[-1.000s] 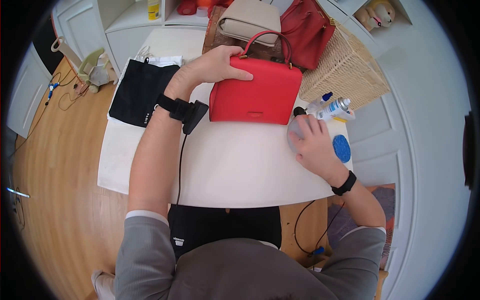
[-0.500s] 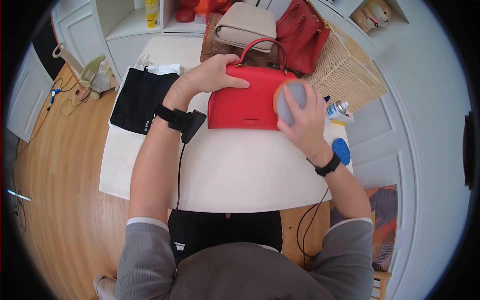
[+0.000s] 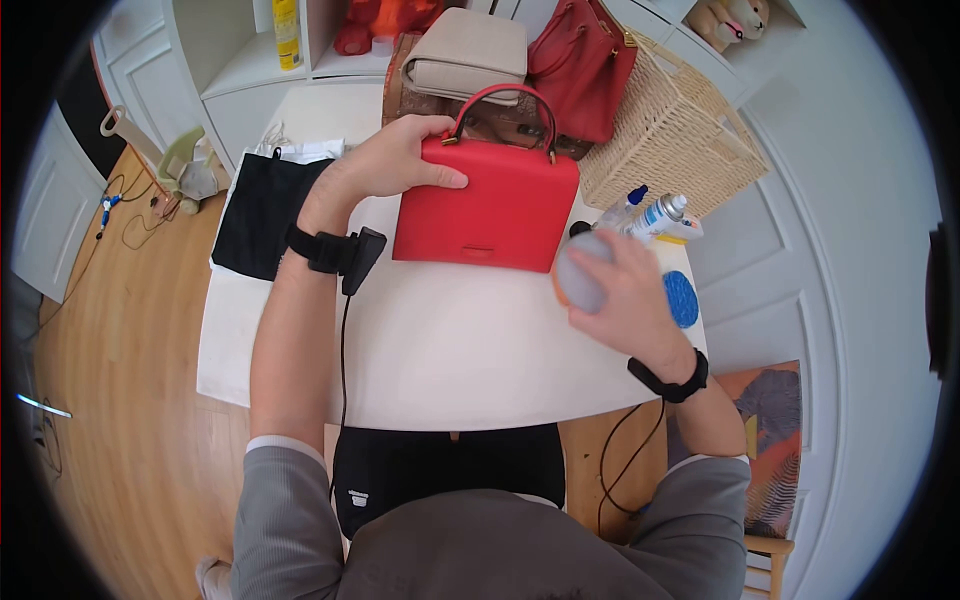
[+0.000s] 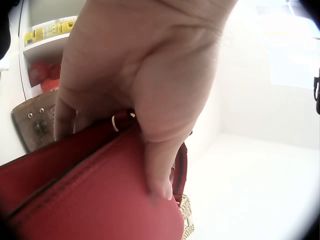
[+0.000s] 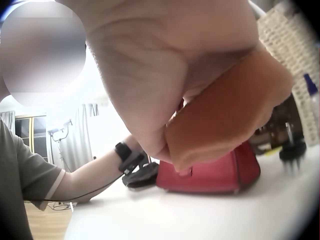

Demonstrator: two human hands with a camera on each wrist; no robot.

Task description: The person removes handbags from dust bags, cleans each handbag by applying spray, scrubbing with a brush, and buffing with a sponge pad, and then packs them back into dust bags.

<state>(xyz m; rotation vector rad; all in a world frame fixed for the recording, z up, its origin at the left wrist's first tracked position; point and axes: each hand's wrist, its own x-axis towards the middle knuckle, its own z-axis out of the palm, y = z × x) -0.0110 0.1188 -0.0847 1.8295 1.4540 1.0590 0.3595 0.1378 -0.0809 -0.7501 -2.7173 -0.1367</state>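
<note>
Red, smooth-sided and boxy, the handbag (image 3: pixel 490 225) sits on the white table (image 3: pixel 440 350), its curved handle (image 3: pixel 510 92) arching up. The left hand (image 3: pixel 395 160) clamps its top corner, thumb flat on the front face, fingers over the edge. Near the lower right corner, the right hand (image 3: pixel 635 295) grips a rounded pad (image 3: pixel 585 275), grey-backed with a soft orange face (image 5: pixel 227 107), fingers and thumb spread around it. Beyond lie a spray can (image 3: pixel 658 214), a rough blue disc (image 3: pixel 681 300) and a coarsely woven basket (image 3: pixel 680 140).
</note>
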